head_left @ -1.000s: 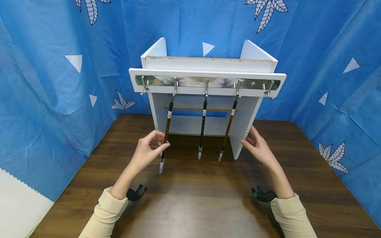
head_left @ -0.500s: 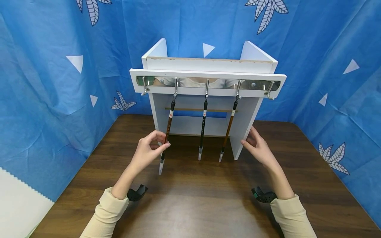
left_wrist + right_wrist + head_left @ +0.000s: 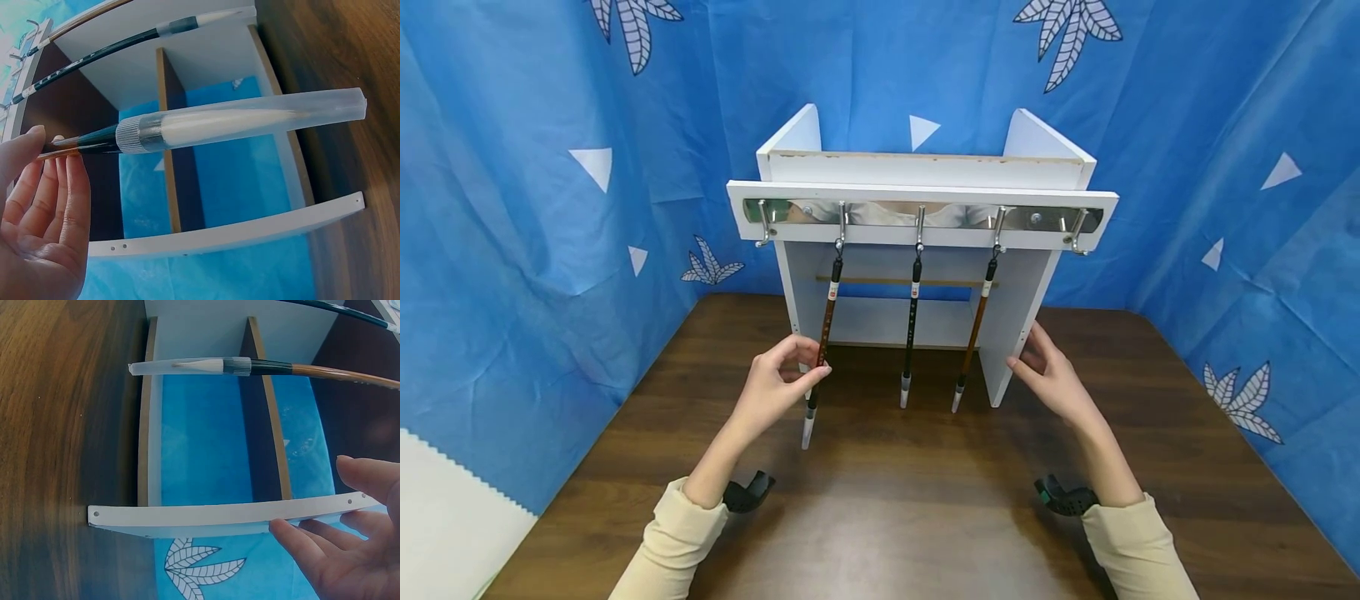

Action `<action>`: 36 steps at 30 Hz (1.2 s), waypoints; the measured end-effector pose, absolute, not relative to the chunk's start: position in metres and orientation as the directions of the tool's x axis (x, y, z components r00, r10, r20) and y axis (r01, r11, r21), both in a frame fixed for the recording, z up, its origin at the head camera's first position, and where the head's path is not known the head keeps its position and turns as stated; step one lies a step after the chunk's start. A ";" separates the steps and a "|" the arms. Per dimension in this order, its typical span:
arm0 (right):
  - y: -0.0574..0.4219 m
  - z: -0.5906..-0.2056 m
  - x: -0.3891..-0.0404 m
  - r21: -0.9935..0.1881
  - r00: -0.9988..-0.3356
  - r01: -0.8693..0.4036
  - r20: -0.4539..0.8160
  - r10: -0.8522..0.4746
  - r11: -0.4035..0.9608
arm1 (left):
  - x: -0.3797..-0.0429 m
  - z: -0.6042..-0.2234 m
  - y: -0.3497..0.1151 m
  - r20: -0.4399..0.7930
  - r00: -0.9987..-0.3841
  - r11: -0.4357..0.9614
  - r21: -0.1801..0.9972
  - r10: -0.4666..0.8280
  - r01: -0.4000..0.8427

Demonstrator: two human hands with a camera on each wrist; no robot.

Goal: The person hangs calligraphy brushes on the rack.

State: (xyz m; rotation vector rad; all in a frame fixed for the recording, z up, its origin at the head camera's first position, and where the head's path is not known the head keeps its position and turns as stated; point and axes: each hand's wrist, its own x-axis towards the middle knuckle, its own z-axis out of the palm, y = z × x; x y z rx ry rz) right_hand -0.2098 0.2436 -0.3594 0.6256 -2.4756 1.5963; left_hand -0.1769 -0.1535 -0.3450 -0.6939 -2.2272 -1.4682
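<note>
My left hand (image 3: 775, 387) pinches a reddish-brown calligraphy brush (image 3: 827, 321) between thumb and fingertips, partway down its handle. The brush slants from a hook on the white rack (image 3: 917, 192), its top right at the hook. In the left wrist view its white bristles sit inside a clear cap (image 3: 331, 107). At the rack's right side panel (image 3: 219, 515), my right hand (image 3: 1051, 379) holds the edge loosely, thumb on the inner side and fingers outside. A black-handled brush (image 3: 912, 325) hangs from the middle hook, and a light-brown one (image 3: 976, 329) from the hook right of it.
The outermost left hook (image 3: 764, 225) and right hook (image 3: 1078, 233) bear no brush. The rack stands on a dark wooden table (image 3: 887, 517). Behind and at both sides hangs a blue curtain (image 3: 647, 167) with leaf and triangle prints.
The head view has tilted slightly, so the scene sits a little lower. The left hand keeps its pinch on the brush, whose capped tip shifts slightly. The right hand stays at the panel.
</note>
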 end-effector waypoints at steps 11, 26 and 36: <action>0.244 -0.359 -0.211 -0.830 -0.904 -0.415 0.329 -0.273 0.372 | -0.160 -0.324 -0.148 0.565 -0.802 0.343 0.727 0.193 0.595; 0.244 -0.359 -0.207 -0.836 -0.909 -0.404 0.321 -0.266 0.370 | -0.160 -0.321 -0.144 0.560 -0.806 0.363 0.722 0.192 0.589; 0.244 -0.359 -0.208 -0.836 -0.905 -0.411 0.326 -0.274 0.363 | -0.161 -0.320 -0.143 0.559 -0.808 0.374 0.720 0.188 0.585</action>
